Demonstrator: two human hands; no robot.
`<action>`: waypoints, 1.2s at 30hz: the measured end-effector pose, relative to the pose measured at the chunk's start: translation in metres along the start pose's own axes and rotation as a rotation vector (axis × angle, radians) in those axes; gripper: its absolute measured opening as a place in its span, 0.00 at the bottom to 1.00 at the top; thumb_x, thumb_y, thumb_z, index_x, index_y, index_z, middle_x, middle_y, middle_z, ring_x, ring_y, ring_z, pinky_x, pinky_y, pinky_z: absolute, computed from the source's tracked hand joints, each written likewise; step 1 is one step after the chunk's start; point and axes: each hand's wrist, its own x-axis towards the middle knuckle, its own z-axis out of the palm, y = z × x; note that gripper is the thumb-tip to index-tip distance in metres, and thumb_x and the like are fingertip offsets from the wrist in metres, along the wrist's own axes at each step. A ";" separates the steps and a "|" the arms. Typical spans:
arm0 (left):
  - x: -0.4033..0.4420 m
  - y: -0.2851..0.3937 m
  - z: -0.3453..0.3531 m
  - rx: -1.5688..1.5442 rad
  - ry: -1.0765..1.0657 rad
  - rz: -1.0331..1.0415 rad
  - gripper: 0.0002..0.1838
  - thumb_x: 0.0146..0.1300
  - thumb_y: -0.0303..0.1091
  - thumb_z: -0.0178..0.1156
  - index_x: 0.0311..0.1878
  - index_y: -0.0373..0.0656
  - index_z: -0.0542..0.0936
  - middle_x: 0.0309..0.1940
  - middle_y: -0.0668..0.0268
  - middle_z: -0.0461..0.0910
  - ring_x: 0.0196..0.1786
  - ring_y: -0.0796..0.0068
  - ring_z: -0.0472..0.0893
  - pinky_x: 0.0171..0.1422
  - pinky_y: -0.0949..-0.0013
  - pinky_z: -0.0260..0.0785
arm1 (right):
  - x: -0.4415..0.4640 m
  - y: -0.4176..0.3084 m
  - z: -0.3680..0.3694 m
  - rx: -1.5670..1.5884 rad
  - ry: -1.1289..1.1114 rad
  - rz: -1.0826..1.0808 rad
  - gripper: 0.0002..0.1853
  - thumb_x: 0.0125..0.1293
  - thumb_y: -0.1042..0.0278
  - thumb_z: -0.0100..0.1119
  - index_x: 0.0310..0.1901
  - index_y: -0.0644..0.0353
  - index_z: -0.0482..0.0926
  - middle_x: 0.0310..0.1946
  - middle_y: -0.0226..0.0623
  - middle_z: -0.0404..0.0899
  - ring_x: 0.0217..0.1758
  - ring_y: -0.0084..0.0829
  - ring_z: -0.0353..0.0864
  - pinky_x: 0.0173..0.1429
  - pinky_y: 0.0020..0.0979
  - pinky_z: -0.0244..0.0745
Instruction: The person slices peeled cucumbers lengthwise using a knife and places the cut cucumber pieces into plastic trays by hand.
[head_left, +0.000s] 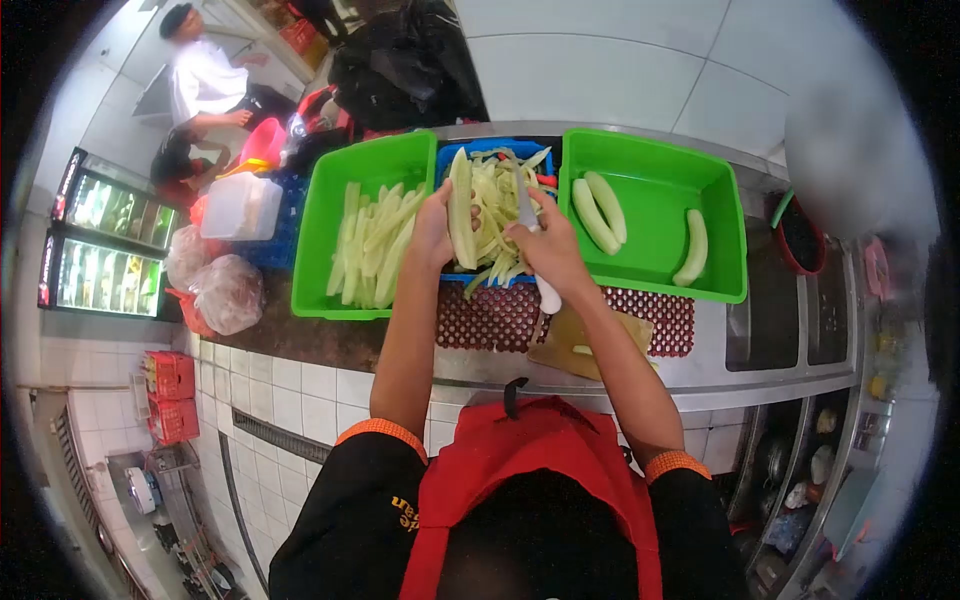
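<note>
My left hand [433, 232] is closed around a long piece of peeled cucumber [461, 210], held upright over the blue basket [446, 158]. Gripped in my right hand [553, 245] is a knife [525, 205], its white handle slanting down toward me and its blade pointing away. Pale cucumber scraps [495, 190] fill the basket beneath both hands. In the left green tub [400, 155] lie several cut cucumber strips [375, 245]. The right green tub [660, 160] holds three whole peeled cucumbers, two side by side and one apart [692, 247].
A cutting board [570, 345] rests on a dark red perforated mat [485, 322] at the counter's front. Plastic bags [228, 293] and a lidded clear container [241, 207] stand at left. A sink [762, 320] lies to the right. Another person [205, 80] is at the far left.
</note>
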 end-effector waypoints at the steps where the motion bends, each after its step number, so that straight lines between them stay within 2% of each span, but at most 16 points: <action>1: -0.001 0.005 -0.005 -0.002 0.008 0.003 0.24 0.74 0.50 0.41 0.50 0.35 0.70 0.33 0.62 0.70 0.31 0.70 0.71 0.33 0.67 0.68 | -0.005 -0.013 -0.007 0.053 -0.001 0.064 0.33 0.60 0.71 0.61 0.67 0.59 0.61 0.33 0.39 0.75 0.16 0.21 0.70 0.17 0.25 0.64; 5: -0.009 0.038 -0.043 0.494 0.231 0.146 0.25 0.73 0.49 0.44 0.57 0.35 0.71 0.39 0.56 0.74 0.34 0.69 0.76 0.41 0.68 0.72 | -0.032 -0.028 -0.052 0.151 0.040 0.266 0.32 0.62 0.71 0.60 0.68 0.57 0.61 0.32 0.38 0.74 0.16 0.20 0.69 0.16 0.24 0.63; 8: 0.017 0.035 -0.085 1.673 1.048 1.122 0.19 0.68 0.35 0.53 0.59 0.39 0.70 0.40 0.59 0.76 0.42 0.65 0.77 0.51 0.66 0.70 | -0.057 -0.001 -0.099 0.201 0.150 0.288 0.30 0.64 0.71 0.58 0.68 0.57 0.61 0.31 0.37 0.74 0.16 0.21 0.68 0.16 0.24 0.62; 9: 0.009 0.033 -0.066 1.678 1.014 1.113 0.19 0.68 0.35 0.53 0.59 0.39 0.70 0.40 0.59 0.76 0.42 0.65 0.77 0.51 0.66 0.70 | -0.068 0.004 -0.114 0.216 0.226 0.321 0.29 0.65 0.72 0.57 0.67 0.56 0.62 0.30 0.36 0.74 0.17 0.20 0.68 0.17 0.24 0.62; 11: -0.036 0.025 -0.003 0.963 0.318 0.775 0.19 0.69 0.35 0.52 0.60 0.37 0.70 0.45 0.56 0.76 0.45 0.65 0.78 0.54 0.64 0.70 | -0.093 0.010 -0.139 0.300 0.371 0.362 0.28 0.66 0.72 0.56 0.67 0.57 0.62 0.29 0.35 0.74 0.18 0.20 0.69 0.18 0.23 0.62; 16: -0.083 -0.122 0.078 1.100 -0.719 0.281 0.19 0.62 0.32 0.59 0.56 0.40 0.73 0.44 0.59 0.76 0.46 0.66 0.78 0.53 0.64 0.71 | -0.157 0.014 -0.184 0.320 0.581 0.380 0.28 0.67 0.71 0.54 0.68 0.57 0.60 0.29 0.33 0.72 0.19 0.21 0.68 0.21 0.23 0.63; 18: -0.085 -0.197 0.071 1.426 -0.970 0.557 0.23 0.59 0.32 0.60 0.58 0.41 0.72 0.47 0.56 0.75 0.50 0.59 0.78 0.55 0.60 0.72 | -0.178 0.015 -0.191 0.299 0.639 0.398 0.28 0.67 0.70 0.53 0.67 0.57 0.60 0.29 0.32 0.72 0.20 0.20 0.69 0.22 0.23 0.63; 21: -0.084 -0.260 0.066 1.735 -0.959 0.716 0.23 0.58 0.31 0.59 0.58 0.39 0.71 0.52 0.54 0.72 0.52 0.52 0.77 0.55 0.57 0.73 | -0.201 0.025 -0.193 0.299 0.712 0.428 0.26 0.68 0.70 0.52 0.66 0.58 0.61 0.30 0.32 0.72 0.22 0.20 0.69 0.22 0.22 0.64; 25: -0.070 -0.282 0.075 1.837 -0.959 0.714 0.17 0.57 0.31 0.58 0.51 0.40 0.75 0.48 0.53 0.75 0.50 0.51 0.77 0.48 0.55 0.76 | -0.222 0.027 -0.187 0.275 0.750 0.458 0.26 0.68 0.70 0.52 0.67 0.57 0.61 0.30 0.32 0.72 0.22 0.20 0.70 0.22 0.22 0.64; 27: -0.066 -0.283 0.080 1.801 -0.959 0.284 0.15 0.60 0.30 0.56 0.51 0.39 0.74 0.45 0.54 0.75 0.44 0.58 0.80 0.46 0.59 0.76 | -0.229 0.029 -0.186 0.312 0.778 0.478 0.26 0.68 0.70 0.52 0.67 0.59 0.61 0.30 0.33 0.72 0.21 0.20 0.69 0.21 0.23 0.64; 28: -0.061 -0.281 0.081 1.801 -0.969 0.292 0.15 0.60 0.30 0.56 0.51 0.39 0.74 0.45 0.54 0.75 0.44 0.58 0.80 0.46 0.59 0.76 | -0.231 0.028 -0.185 0.310 0.796 0.468 0.27 0.68 0.69 0.52 0.67 0.60 0.60 0.30 0.34 0.72 0.20 0.20 0.69 0.20 0.23 0.64; 30: -0.050 -0.270 0.077 1.226 -1.003 -0.313 0.16 0.65 0.32 0.55 0.55 0.37 0.71 0.48 0.57 0.72 0.45 0.62 0.78 0.49 0.66 0.74 | -0.235 0.024 -0.188 0.329 0.809 0.445 0.27 0.68 0.69 0.52 0.68 0.60 0.60 0.30 0.34 0.72 0.20 0.20 0.69 0.20 0.23 0.65; 31: -0.058 -0.254 0.080 1.226 -1.012 -0.312 0.16 0.65 0.32 0.55 0.55 0.37 0.71 0.48 0.57 0.72 0.45 0.62 0.78 0.49 0.66 0.74 | -0.236 0.021 -0.190 0.345 0.808 0.426 0.27 0.68 0.69 0.51 0.68 0.61 0.59 0.30 0.35 0.72 0.20 0.20 0.69 0.20 0.23 0.65; 33: -0.087 -0.201 0.098 0.569 -0.792 -0.544 0.13 0.68 0.36 0.53 0.52 0.42 0.69 0.41 0.61 0.73 0.34 0.72 0.75 0.37 0.67 0.70 | -0.235 0.010 -0.191 0.321 0.806 0.421 0.27 0.69 0.69 0.51 0.68 0.60 0.59 0.29 0.34 0.72 0.20 0.20 0.69 0.20 0.23 0.65; 34: -0.090 -0.188 0.100 0.571 -0.789 -0.536 0.13 0.68 0.36 0.53 0.52 0.42 0.69 0.41 0.61 0.73 0.34 0.72 0.75 0.37 0.67 0.70 | -0.233 0.004 -0.190 0.299 0.795 0.419 0.26 0.69 0.69 0.50 0.68 0.60 0.59 0.29 0.34 0.72 0.20 0.19 0.69 0.20 0.23 0.64; 36: -0.095 -0.165 0.102 -0.053 -0.822 -0.607 0.15 0.70 0.40 0.52 0.55 0.46 0.65 0.39 0.66 0.69 0.32 0.75 0.70 0.34 0.69 0.65 | -0.226 -0.008 -0.182 0.293 0.753 0.399 0.26 0.70 0.68 0.50 0.68 0.60 0.60 0.29 0.33 0.72 0.20 0.19 0.69 0.20 0.23 0.64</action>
